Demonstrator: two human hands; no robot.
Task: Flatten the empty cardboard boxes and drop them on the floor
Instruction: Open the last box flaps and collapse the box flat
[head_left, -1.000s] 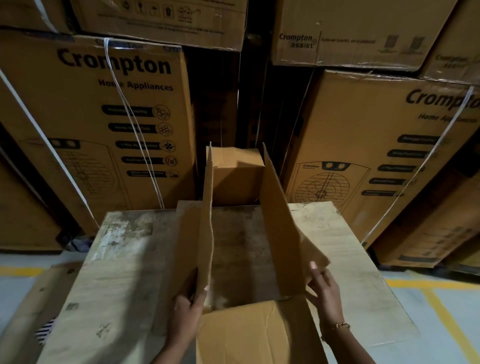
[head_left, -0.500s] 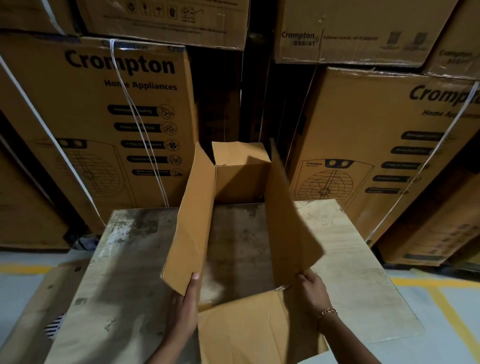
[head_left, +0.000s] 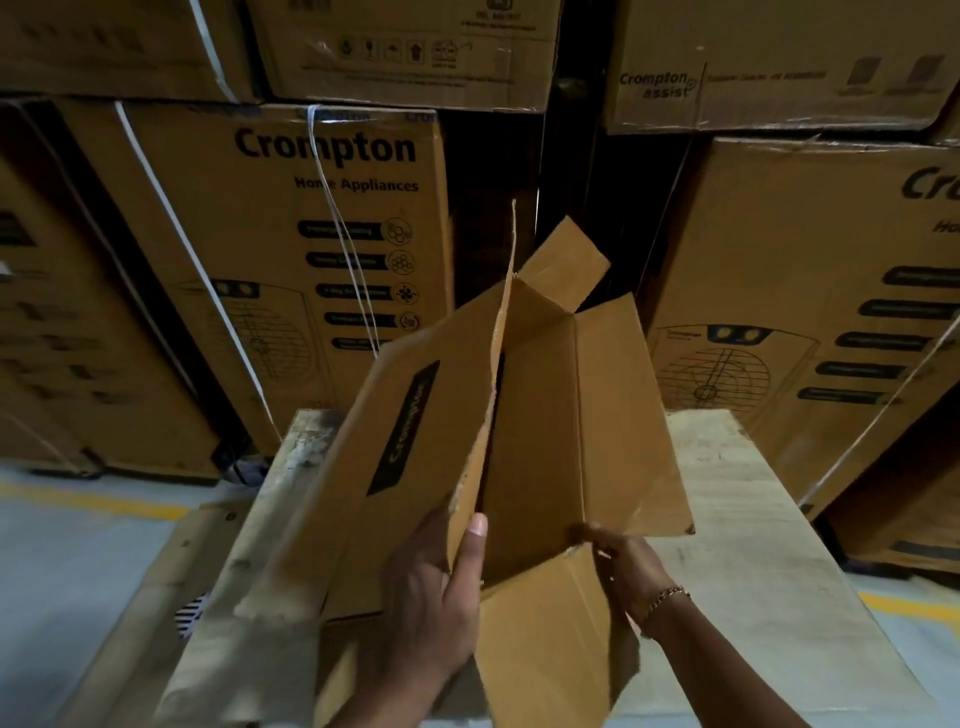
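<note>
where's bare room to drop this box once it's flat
Grey floor left of the worn wooden table, short of the yellow line. Table's right part is bare. Crowded behind: stacked printed cartons. Flat cardboard leans by the table's left.

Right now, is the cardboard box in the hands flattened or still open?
Still open, partly collapsed. The cardboard box shows a gap between its side panels, skewed leftward, with left hand and right hand gripping its near edges.

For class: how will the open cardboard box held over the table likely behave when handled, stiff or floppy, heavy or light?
The cardboard box probably feels light: the left hand and right hand hold it by its edges. It likely folds easily, since its walls already lean skewed. Its ragged edge suggests it may tear.
</note>
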